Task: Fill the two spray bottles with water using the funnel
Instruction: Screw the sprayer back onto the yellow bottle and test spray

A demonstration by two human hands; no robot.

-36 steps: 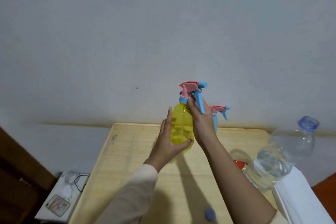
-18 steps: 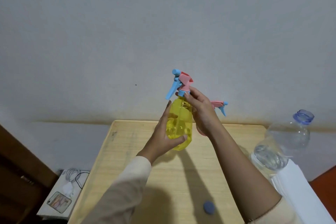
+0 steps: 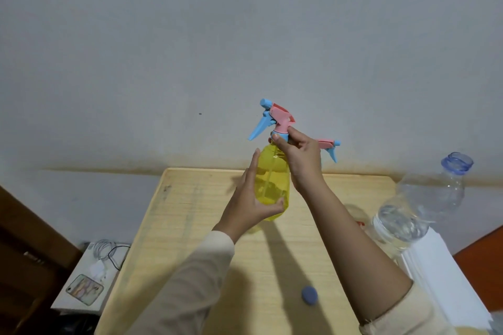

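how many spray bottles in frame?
2. The yellow spray bottle is in the middle, left hand on its body, right hand pinching its collar. The second spray bottle is behind the right hand; only its pink-and-blue head shows.

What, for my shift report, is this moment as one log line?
left hand: holds yellow bottle | right hand: grips spray head, on bottle | water bottle: uncapped, right side | cap: on table

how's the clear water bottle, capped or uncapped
Uncapped: the clear water bottle ends in an open blue ring; a blue cap lies on the table.
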